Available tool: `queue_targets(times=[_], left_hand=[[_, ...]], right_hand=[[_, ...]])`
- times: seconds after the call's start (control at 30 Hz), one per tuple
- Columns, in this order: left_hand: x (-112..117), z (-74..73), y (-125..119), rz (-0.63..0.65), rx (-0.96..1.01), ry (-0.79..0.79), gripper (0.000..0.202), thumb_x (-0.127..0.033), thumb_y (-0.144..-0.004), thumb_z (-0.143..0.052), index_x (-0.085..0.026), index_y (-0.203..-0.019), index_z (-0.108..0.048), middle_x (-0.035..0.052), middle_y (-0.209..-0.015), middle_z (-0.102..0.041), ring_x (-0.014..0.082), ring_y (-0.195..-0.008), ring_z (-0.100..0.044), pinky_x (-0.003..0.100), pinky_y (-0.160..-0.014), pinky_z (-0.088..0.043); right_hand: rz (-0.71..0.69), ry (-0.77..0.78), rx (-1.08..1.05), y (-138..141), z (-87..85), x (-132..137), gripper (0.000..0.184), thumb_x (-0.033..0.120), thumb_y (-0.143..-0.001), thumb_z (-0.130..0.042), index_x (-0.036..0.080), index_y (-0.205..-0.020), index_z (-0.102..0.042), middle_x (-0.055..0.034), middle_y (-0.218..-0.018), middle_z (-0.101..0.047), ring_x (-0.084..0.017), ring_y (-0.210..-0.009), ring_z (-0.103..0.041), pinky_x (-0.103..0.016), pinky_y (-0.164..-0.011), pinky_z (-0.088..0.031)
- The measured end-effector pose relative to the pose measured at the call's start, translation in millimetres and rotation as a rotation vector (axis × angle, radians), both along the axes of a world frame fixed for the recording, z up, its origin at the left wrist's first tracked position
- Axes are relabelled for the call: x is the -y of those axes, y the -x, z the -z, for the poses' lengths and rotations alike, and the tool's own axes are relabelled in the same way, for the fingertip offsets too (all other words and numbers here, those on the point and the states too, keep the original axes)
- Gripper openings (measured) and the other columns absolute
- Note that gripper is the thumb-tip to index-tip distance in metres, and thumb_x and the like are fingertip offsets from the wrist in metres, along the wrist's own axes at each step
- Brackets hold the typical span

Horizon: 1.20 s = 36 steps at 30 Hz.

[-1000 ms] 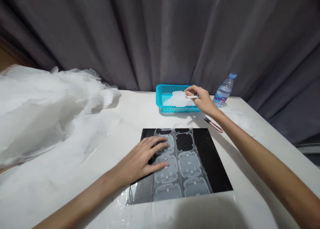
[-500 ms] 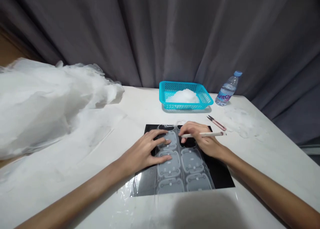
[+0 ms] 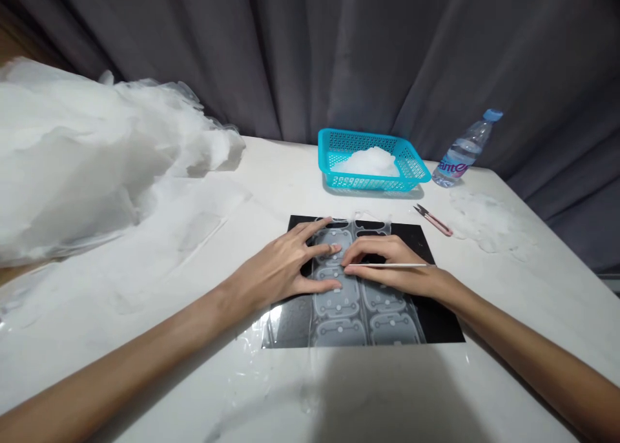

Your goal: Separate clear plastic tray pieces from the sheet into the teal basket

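Observation:
A black mat (image 3: 436,320) lies on the white table with a clear film sheet (image 3: 361,310) of rounded grey die-cut pieces on it. My left hand (image 3: 283,268) rests flat on the sheet's left column, fingers spread. My right hand (image 3: 392,262) is closed in a pinch around a thin white stick (image 3: 402,265), whose tip meets the sheet near the middle, beside my left fingertips.
A turquoise basket (image 3: 411,162) holding white peeled pieces stands behind the mat. A water bottle (image 3: 462,152) lies at the back right, small pink snips (image 3: 433,220) in front of it. A big heap of white film (image 3: 87,165) fills the left side. Grey curtain behind.
My right hand came back from the basket to the sheet with the stick and now presses its tip near the middle column. My left hand stayed on the sheet.

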State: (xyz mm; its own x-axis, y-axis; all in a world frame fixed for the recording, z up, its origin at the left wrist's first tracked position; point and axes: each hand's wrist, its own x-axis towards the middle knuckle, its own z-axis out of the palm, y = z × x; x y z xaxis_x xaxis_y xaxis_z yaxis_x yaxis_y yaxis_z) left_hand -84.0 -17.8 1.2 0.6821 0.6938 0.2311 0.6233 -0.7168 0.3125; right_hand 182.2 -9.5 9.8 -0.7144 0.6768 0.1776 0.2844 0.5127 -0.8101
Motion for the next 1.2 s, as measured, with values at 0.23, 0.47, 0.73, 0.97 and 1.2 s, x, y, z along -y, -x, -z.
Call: queue_targets(times=[0.23, 0.47, 0.73, 0.97, 1.2], left_hand=[[-0.4, 0.3, -1.2, -0.001, -0.023, -0.004, 0.065, -0.069, -0.095, -0.064, -0.021, -0.139, -0.069, 0.018, -0.166, -0.045, 0.0367, -0.145, -0.052, 0.057, -0.116, -0.05], [-1.2, 1.0, -1.8, 0.01, -0.011, 0.015, 0.067, -0.071, -0.094, -0.062, -0.02, -0.136, -0.071, 0.0187, -0.163, -0.048, 0.0381, -0.145, -0.052, 0.056, -0.118, -0.047], [-2.1, 2.2, -1.1, 0.019, -0.008, 0.006, 0.067, -0.072, -0.095, -0.061, -0.021, -0.137, -0.07, 0.0178, -0.162, -0.049, 0.0371, -0.146, -0.051, 0.055, -0.119, -0.047], [-3.0, 2.1, -0.7, 0.013, 0.006, 0.049, 0.068, -0.072, -0.093, -0.063, -0.022, -0.139, -0.071, 0.0167, -0.161, -0.05, 0.0388, -0.144, -0.052, 0.057, -0.117, -0.048], [-3.4, 3.6, 0.8, 0.012, 0.018, 0.042, 0.067, -0.072, -0.093, -0.064, -0.022, -0.136, -0.072, 0.0166, -0.159, -0.053, 0.0378, -0.143, -0.052, 0.056, -0.116, -0.049]], right_hand=[[-0.033, -0.119, -0.018, 4.5, 5.3, 0.6, 0.01, 0.026, -0.103, -0.066, 0.021, -0.104, -0.075, -0.005, -0.103, -0.079, -0.021, -0.1, -0.072, -0.036, -0.093, -0.056], [-0.042, -0.167, -0.044, 5.0, 7.7, 0.2, 0.008, 0.021, -0.102, -0.068, 0.019, -0.103, -0.075, -0.005, -0.101, -0.078, -0.019, -0.098, -0.072, -0.033, -0.09, -0.056], [-0.07, -0.206, 0.0, 3.8, 8.5, 1.9, 0.012, 0.022, -0.106, -0.06, 0.019, -0.107, -0.072, -0.0075, -0.108, -0.073, -0.02, -0.105, -0.07, -0.034, -0.094, -0.056], [-0.094, -0.253, 0.088, -10.8, 1.1, 0.9, 0.014, 0.02, -0.107, -0.057, 0.018, -0.106, -0.071, -0.0079, -0.106, -0.074, -0.02, -0.097, -0.07, -0.034, -0.086, -0.056], [-0.067, -0.162, -0.058, -10.2, 1.2, -3.9, 0.007, 0.019, -0.103, -0.066, 0.02, -0.103, -0.072, -0.0047, -0.104, -0.075, -0.018, -0.098, -0.071, -0.033, -0.09, -0.056]])
